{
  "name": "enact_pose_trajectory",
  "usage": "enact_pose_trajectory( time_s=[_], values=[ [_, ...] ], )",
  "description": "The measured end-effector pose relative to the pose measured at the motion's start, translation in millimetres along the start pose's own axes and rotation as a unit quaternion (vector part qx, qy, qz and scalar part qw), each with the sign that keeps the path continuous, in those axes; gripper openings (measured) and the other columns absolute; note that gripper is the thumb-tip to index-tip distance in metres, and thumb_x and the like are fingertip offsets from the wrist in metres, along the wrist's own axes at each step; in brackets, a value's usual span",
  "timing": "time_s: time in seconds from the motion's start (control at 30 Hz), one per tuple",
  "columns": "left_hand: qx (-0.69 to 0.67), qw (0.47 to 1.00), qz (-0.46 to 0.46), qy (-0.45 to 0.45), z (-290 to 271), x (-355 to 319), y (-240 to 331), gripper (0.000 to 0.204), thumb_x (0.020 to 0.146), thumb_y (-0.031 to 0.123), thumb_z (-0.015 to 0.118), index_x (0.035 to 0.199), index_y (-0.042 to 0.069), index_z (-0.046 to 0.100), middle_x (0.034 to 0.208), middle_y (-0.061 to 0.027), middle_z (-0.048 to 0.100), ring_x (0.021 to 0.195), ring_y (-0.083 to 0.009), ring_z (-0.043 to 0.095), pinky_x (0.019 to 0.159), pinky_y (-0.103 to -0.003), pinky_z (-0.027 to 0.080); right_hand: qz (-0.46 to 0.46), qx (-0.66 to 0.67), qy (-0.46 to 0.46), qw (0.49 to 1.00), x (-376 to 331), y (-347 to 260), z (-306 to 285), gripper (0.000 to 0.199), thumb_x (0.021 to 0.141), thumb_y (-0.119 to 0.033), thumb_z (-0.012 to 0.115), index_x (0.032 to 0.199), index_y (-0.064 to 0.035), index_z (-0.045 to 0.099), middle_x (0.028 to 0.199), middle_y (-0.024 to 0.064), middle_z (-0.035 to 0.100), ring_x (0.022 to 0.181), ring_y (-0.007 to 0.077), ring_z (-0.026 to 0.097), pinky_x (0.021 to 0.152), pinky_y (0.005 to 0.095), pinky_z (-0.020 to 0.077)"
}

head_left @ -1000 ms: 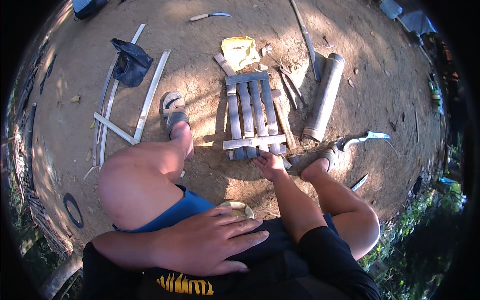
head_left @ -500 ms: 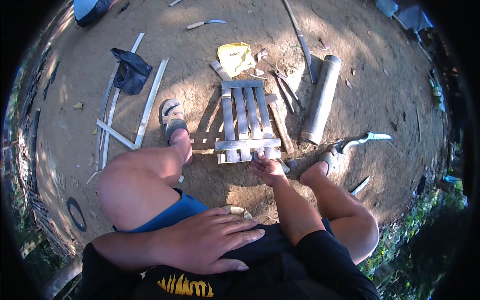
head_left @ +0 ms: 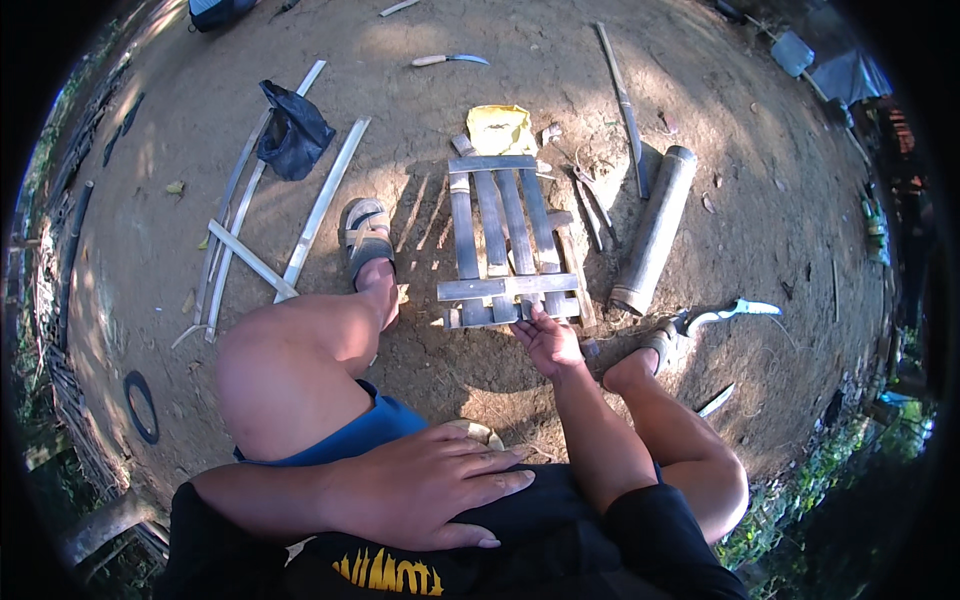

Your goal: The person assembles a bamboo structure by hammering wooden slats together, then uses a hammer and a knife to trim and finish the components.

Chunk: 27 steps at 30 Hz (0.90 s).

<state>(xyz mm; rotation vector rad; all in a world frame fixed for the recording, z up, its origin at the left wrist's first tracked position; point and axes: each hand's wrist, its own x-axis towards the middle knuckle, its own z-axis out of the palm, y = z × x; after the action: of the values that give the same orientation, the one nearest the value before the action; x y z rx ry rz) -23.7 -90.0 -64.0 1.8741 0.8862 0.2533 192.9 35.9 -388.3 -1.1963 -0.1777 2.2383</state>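
Pinching the near edge of the slatted frame (head_left: pixel 517 225), our right hand (head_left: pixel 550 345) likely steadies it between our feet (head_left: pixel 371 243); our left hand (head_left: pixel 425 490) rests spread on dark clothing (head_left: pixel 545 500), its grip empty.

The slatted frame (head_left: pixel 516 230) looks like split bamboo from where I stand, its dark strips fairly smooth with a soft sheen. The thick tube (head_left: pixel 657 230) is dull, greyish bamboo; the bag (head_left: pixel 295 137), crumpled, glossy plastic; the knife (head_left: pixel 447 60), metal with a wooden handle. Underfoot, rough, dry earth (head_left: pixel 400 100).
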Motion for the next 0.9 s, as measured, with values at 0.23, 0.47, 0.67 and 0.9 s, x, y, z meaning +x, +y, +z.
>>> enact_pose_trajectory(
  time_s=[0.23, 0.47, 0.67, 0.9],
  values=[
    [-0.046, 0.998, -0.049, -0.012, -7, -7, -18, 0.071, 0.098, 0.054, 0.057, 0.152, 0.01, 0.041, 0.153, -0.0167, 0.046, 0.137, -0.0337, 0.05, 0.115, -0.053, 0.036, 0.024, 0.02, -0.049, 0.998, 66, 46, 65, 0.031, 0.096, -0.01, 0.068, 0.122, -0.0094, 0.052, 0.111, 0.0102, 0.066, 0.1, 0.0261, 0.066, 0.1, 0.0454, 0.0541],
    [-0.08, 0.994, -0.073, -0.013, -32, -4, -35, 0.069, 0.099, 0.05, 0.058, 0.153, 0.012, 0.041, 0.153, -0.0156, 0.047, 0.137, -0.0302, 0.05, 0.115, -0.05, 0.037, 0.078, -0.084, 0.075, 0.991, 90, 72, 66, 0.04, 0.098, -0.018, 0.067, 0.126, -0.0002, 0.044, 0.124, 0.0148, 0.06, 0.115, 0.0329, 0.063, 0.102, 0.0501, 0.0525],
    [-0.159, 0.982, -0.072, 0.072, -47, -2, -46, 0.069, 0.096, 0.044, 0.065, 0.151, 0.009, 0.043, 0.147, -0.0159, 0.052, 0.132, -0.0302, 0.054, 0.111, -0.047, 0.042, 0.218, -0.211, 0.058, 0.951, 73, 51, 37, 0.045, 0.099, -0.03, 0.067, 0.127, 0.0025, 0.052, 0.12, 0.0157, 0.067, 0.113, 0.0296, 0.067, 0.091, 0.0468, 0.0575],
    [-0.323, 0.927, -0.148, 0.121, -55, -4, -65, 0.068, 0.096, 0.037, 0.07, 0.149, 0.003, 0.044, 0.137, -0.0207, 0.059, 0.118, -0.0329, 0.062, 0.102, -0.042, 0.048, -0.05, -0.617, 0.034, 0.785, 115, -18, 43, 0.022, 0.091, -0.025, 0.071, 0.093, -0.0037, 0.065, 0.079, 0.0127, 0.072, 0.075, 0.0216, 0.072, 0.069, 0.0353, 0.0557]
  ],
)
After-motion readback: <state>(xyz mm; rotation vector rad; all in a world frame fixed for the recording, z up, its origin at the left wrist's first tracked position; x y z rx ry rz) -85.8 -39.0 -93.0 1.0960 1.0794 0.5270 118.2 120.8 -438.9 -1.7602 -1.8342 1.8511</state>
